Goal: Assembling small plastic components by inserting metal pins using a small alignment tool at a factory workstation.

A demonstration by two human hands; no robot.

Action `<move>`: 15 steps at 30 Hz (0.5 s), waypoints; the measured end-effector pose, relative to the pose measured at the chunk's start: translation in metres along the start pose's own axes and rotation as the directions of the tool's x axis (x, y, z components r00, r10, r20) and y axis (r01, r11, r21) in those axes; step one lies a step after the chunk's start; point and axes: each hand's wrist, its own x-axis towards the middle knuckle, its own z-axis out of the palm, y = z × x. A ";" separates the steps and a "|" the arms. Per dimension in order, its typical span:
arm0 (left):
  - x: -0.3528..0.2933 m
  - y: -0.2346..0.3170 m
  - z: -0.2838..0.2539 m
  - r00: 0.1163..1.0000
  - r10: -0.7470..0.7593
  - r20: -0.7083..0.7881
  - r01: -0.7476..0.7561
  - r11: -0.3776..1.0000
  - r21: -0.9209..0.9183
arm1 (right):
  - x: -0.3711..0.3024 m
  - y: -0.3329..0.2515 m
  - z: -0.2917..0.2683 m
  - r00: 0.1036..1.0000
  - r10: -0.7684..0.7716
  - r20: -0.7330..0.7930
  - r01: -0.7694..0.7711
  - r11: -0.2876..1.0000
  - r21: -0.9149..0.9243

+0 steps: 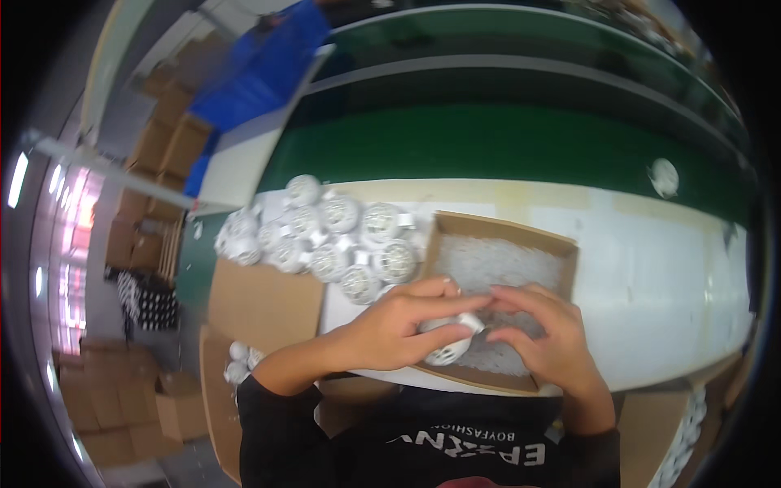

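Observation:
My left hand (411,321) is closed around a white plastic ball with slots and a short square neck (447,346). The neck points to the right, toward my other hand. My right hand (541,325) is curled close beside that neck, its thumb and forefinger bent toward it. The two forefingers meet above the ball; anything small between the right fingertips is too blurred to tell. Both hands are over a shallow cardboard box (573,276) holding many small translucent pieces (496,260).
Several similar white slotted balls (329,260) are grouped on the white tabletop (643,285) left of the box. A cardboard flap (264,301) lies nearer. A lone white ball (665,177) rests on the green surface (488,146) beyond. Another carton (651,431) stands at lower right.

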 end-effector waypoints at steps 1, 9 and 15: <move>-0.009 0.006 -0.007 0.996 -0.012 0.087 0.015 0.999 -0.031 | -0.002 0.000 -0.003 1.000 -0.023 0.018 0.023 1.000 0.013; -0.250 -0.001 -0.067 0.557 -0.681 -0.476 0.707 0.689 -0.158 | -0.007 0.029 0.006 0.978 0.064 0.197 0.053 0.843 -0.535; -0.254 -0.040 -0.102 0.359 -0.468 -0.807 0.796 0.605 0.004 | -0.004 0.022 0.007 0.974 0.083 0.211 0.069 0.779 -0.623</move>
